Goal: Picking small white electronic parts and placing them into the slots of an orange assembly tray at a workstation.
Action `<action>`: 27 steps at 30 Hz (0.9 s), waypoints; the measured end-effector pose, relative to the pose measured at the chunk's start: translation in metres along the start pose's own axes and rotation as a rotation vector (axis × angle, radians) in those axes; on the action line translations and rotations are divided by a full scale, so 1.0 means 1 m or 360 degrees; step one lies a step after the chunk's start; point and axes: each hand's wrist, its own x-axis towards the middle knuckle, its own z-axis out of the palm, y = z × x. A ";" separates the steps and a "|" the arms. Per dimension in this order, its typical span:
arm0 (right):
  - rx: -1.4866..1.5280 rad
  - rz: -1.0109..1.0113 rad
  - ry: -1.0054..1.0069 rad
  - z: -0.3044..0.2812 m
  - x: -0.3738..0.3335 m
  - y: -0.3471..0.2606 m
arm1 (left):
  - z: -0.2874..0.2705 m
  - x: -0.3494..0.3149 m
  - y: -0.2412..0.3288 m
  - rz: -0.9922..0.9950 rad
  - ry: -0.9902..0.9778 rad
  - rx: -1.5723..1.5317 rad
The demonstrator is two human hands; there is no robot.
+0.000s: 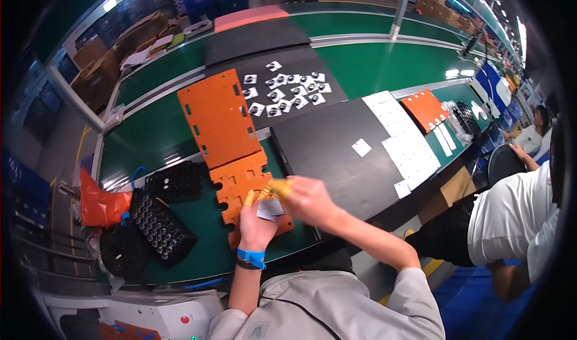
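My left hand (255, 227), palm up with yellow finger covers and a blue strap at the wrist, holds a small stack of white square plates (270, 208). Right above them my right hand (309, 202) reaches in, its yellow-covered fingers pressed together; whatever they may pinch is hidden. Both hands are over the near, notched part of an orange fixture (240, 181). Its long slotted orange panel (219, 121) stretches away from me. Beyond, on a black mat (231, 69), lie several white squares with round dark parts (299, 103) on them.
To the left are a black tray of clear round lenses (159, 226), another black tray (174, 181) and an orange bag (99, 205). Rightward, a black board (330, 142) carries white sheets (409, 157) and one loose white square (361, 147). A person (511, 214) sits at the right.
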 end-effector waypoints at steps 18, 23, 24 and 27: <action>-0.0397 0.0773 -0.0504 -0.007 -0.050 0.024 | 0.012 0.003 -0.008 0.0159 0.0018 0.0060; -0.0532 0.0515 -0.0286 0.016 -0.050 0.016 | 0.015 0.004 -0.009 0.0197 0.0051 -0.0001; -0.0586 0.0428 -0.0217 0.015 -0.050 0.020 | 0.013 0.004 -0.009 0.0204 0.0053 0.0006; -0.0172 0.0741 -0.0228 -0.011 -0.024 0.005 | 0.006 0.000 -0.009 0.0117 0.0028 0.0041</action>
